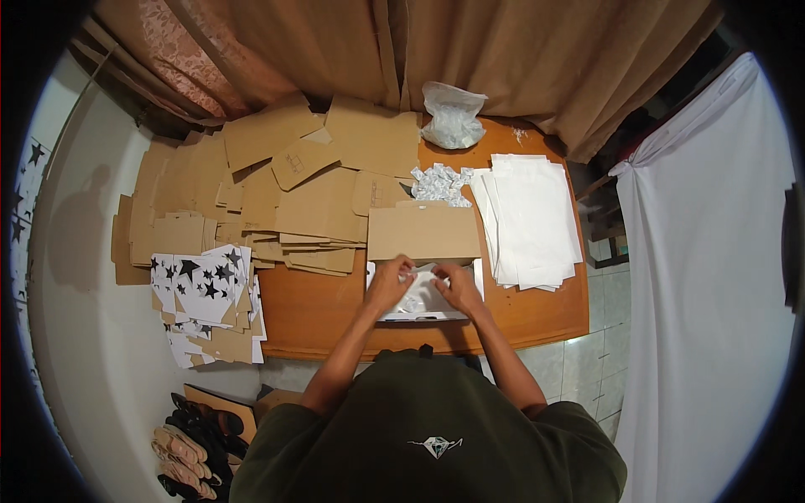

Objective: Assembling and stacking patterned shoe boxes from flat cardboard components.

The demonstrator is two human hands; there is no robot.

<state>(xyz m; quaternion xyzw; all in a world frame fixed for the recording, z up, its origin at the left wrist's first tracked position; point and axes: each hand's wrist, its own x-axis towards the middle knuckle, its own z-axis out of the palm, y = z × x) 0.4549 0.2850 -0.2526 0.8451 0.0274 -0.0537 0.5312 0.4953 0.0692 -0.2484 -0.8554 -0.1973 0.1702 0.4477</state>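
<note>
My left hand [391, 281] and my right hand [459, 285] are both inside an open white box [480, 281] on the wooden table [319, 306]. Their fingers pinch white tissue paper [422, 295] lying in the box. The box's brown cardboard lid [423, 232] stands up behind the hands. Just beyond the lid lies a small pile of white sachets [440, 183].
A stack of white paper sheets [528, 218] lies to the right. Many flat brown cardboard blanks [293, 180] cover the table's left and back. Star-printed white blanks [205, 281] lie at the left edge. A clear plastic bag [453, 117] sits at the back. Sandals [189, 440] are on the floor.
</note>
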